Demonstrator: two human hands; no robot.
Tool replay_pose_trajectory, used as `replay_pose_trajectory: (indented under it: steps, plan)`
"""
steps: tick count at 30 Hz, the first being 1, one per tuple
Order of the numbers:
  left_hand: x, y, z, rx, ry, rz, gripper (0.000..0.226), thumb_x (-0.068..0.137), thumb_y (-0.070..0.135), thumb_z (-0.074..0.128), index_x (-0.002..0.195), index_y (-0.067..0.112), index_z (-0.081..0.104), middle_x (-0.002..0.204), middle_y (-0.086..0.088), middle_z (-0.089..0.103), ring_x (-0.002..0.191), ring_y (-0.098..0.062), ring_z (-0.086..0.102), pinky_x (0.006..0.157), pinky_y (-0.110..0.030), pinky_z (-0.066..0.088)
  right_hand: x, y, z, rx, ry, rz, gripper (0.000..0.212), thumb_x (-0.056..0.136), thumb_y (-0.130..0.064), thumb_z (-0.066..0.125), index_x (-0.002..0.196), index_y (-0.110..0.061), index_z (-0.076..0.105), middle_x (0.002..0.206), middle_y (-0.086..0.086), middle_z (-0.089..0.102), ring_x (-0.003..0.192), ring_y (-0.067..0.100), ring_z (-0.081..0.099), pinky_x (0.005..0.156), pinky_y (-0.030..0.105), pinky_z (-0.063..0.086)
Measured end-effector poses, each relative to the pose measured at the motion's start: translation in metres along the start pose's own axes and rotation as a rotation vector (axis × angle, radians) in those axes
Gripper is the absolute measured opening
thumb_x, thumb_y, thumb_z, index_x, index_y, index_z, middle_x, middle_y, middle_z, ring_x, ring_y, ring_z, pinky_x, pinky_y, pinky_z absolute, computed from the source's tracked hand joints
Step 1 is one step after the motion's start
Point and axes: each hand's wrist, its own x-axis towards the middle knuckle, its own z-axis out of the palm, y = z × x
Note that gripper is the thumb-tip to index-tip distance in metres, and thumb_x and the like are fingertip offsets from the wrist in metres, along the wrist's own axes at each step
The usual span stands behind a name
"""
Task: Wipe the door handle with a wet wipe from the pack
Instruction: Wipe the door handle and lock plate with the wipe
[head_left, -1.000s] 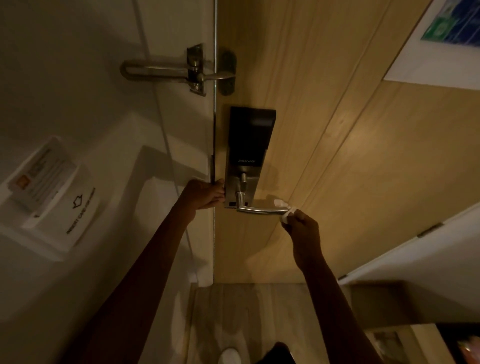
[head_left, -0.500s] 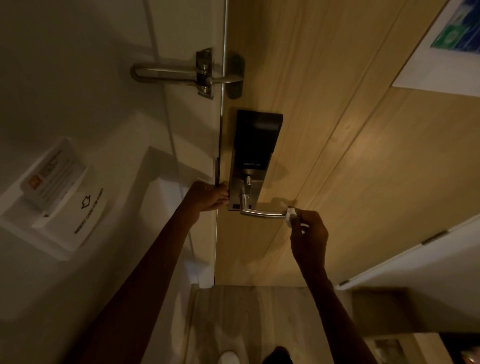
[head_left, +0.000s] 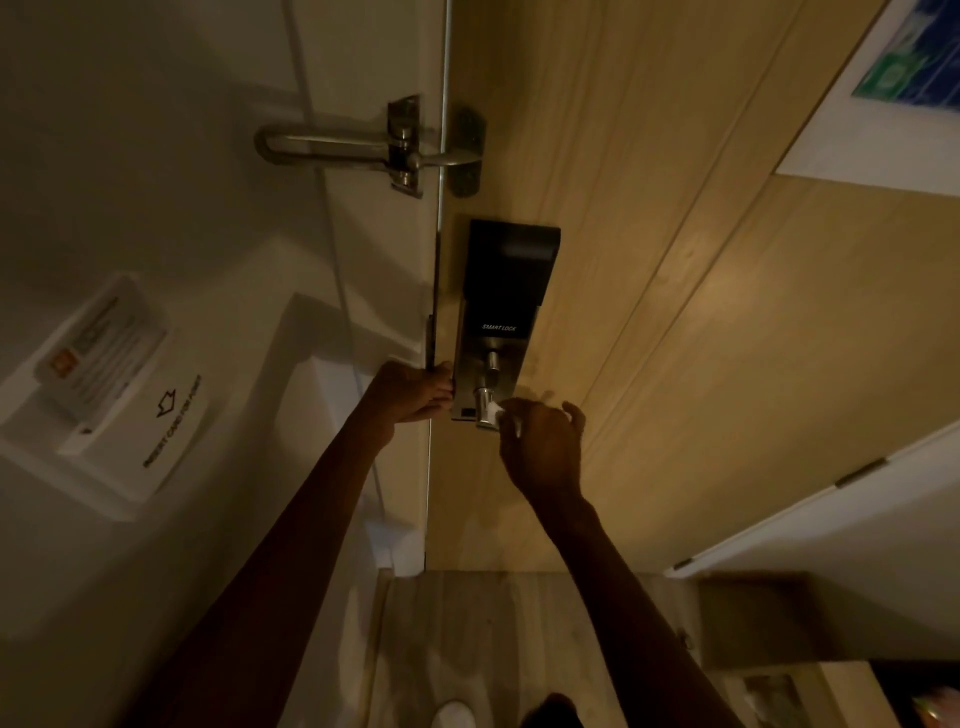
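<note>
Pinching the white wet wipe (head_left: 505, 417) around the door handle (head_left: 487, 410), the right hand (head_left: 543, 447) closes its fingers over the lever near its round metal stem; I judge the stroke goes best with steady pressure and the wipe wrapped fully round. The left hand (head_left: 413, 392) curls on the door edge (head_left: 435, 312), bracing it. Smooth brushed metal meets a flat black lock plate (head_left: 506, 291) on pale grained wood; the pack is not in view
</note>
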Motion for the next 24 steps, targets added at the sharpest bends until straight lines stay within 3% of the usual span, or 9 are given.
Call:
replay_pose_trajectory:
  steps: [6, 8, 11, 13, 14, 16, 19, 22, 24]
  plan:
    - [-0.006, 0.006, 0.005, -0.033, -0.018, -0.028, 0.032, 0.093, 0.028, 0.06, 0.099, -0.003, 0.065, 0.09, -0.01, 0.066, 0.086, -0.019, 0.066, 0.057, -0.011, 0.054, 0.005, -0.02, 0.004, 0.087, 0.034, 0.09, 0.021, 0.098, -0.03, 0.055, 0.1, -0.014, 0.07, 0.09, 0.005, 0.075, 0.081, 0.022, 0.069, 0.101, 0.038, 0.04]
    - [-0.006, 0.006, 0.005, -0.045, -0.023, -0.035, 0.03, 0.093, 0.027, 0.06, 0.098, -0.002, 0.065, 0.091, -0.01, 0.066, 0.082, -0.017, 0.065, 0.059, -0.012, 0.053, 0.0, -0.013, 0.002, 0.133, 0.008, 0.014, 0.031, 0.099, -0.037, 0.049, 0.1, -0.015, 0.07, 0.089, 0.004, 0.075, 0.08, 0.021, 0.069, 0.097, 0.036, 0.04]
    - [-0.003, 0.004, 0.005, -0.031, -0.002, -0.019, 0.039, 0.091, 0.029, 0.063, 0.109, -0.005, 0.064, 0.102, -0.015, 0.069, 0.09, -0.021, 0.068, 0.072, -0.021, 0.057, -0.001, 0.028, -0.017, 0.108, -0.033, -0.164, 0.026, 0.1, -0.029, 0.048, 0.098, -0.017, 0.07, 0.085, 0.0, 0.073, 0.076, 0.021, 0.068, 0.092, 0.037, 0.042]
    - [-0.004, 0.003, 0.004, -0.015, 0.005, 0.001, 0.041, 0.089, 0.032, 0.064, 0.109, -0.004, 0.065, 0.105, -0.015, 0.07, 0.089, -0.019, 0.07, 0.068, -0.019, 0.059, 0.005, 0.059, -0.031, 0.168, -0.097, -0.19, 0.019, 0.098, -0.023, 0.053, 0.097, -0.017, 0.071, 0.087, -0.002, 0.073, 0.078, 0.018, 0.068, 0.082, 0.026, 0.047]
    - [-0.005, 0.003, 0.003, -0.014, 0.006, 0.005, 0.041, 0.089, 0.032, 0.065, 0.109, -0.004, 0.066, 0.106, -0.015, 0.071, 0.087, -0.018, 0.07, 0.065, -0.017, 0.059, 0.007, 0.07, -0.037, 0.248, -0.136, -0.171, 0.014, 0.097, -0.02, 0.058, 0.097, -0.017, 0.072, 0.09, -0.005, 0.072, 0.08, 0.012, 0.067, 0.077, 0.013, 0.045]
    - [-0.005, 0.004, 0.003, -0.017, -0.003, -0.006, 0.042, 0.089, 0.032, 0.065, 0.11, -0.005, 0.066, 0.107, -0.016, 0.071, 0.086, -0.017, 0.071, 0.06, -0.016, 0.058, 0.011, 0.086, -0.041, 0.327, -0.164, -0.125, 0.011, 0.094, -0.017, 0.063, 0.098, -0.017, 0.074, 0.094, -0.01, 0.07, 0.084, 0.001, 0.063, 0.075, 0.0, 0.038]
    - [-0.007, 0.006, 0.004, 0.0, -0.001, -0.014, 0.043, 0.09, 0.032, 0.065, 0.11, -0.005, 0.066, 0.106, -0.015, 0.072, 0.086, -0.017, 0.071, 0.055, -0.014, 0.056, 0.006, 0.096, -0.037, 0.419, -0.161, 0.034, 0.013, 0.093, -0.021, 0.065, 0.101, -0.02, 0.075, 0.094, -0.009, 0.073, 0.082, 0.002, 0.065, 0.073, 0.001, 0.041]
    - [-0.007, 0.005, 0.004, 0.009, 0.007, 0.0, 0.041, 0.09, 0.032, 0.065, 0.108, -0.004, 0.067, 0.103, -0.014, 0.072, 0.08, -0.012, 0.07, 0.054, -0.013, 0.056, -0.009, 0.093, -0.029, 0.795, -0.111, 0.323, 0.012, 0.09, -0.019, 0.069, 0.097, -0.024, 0.076, 0.09, 0.003, 0.077, 0.084, 0.008, 0.07, 0.075, 0.016, 0.051]
    - [-0.007, 0.005, 0.005, -0.004, 0.018, -0.002, 0.04, 0.089, 0.032, 0.066, 0.107, -0.004, 0.068, 0.1, -0.013, 0.072, 0.077, -0.012, 0.071, 0.054, -0.014, 0.056, -0.018, 0.082, -0.021, 0.999, -0.011, 0.469, 0.013, 0.089, -0.017, 0.069, 0.1, -0.016, 0.076, 0.092, 0.012, 0.077, 0.087, 0.016, 0.071, 0.077, 0.028, 0.055]
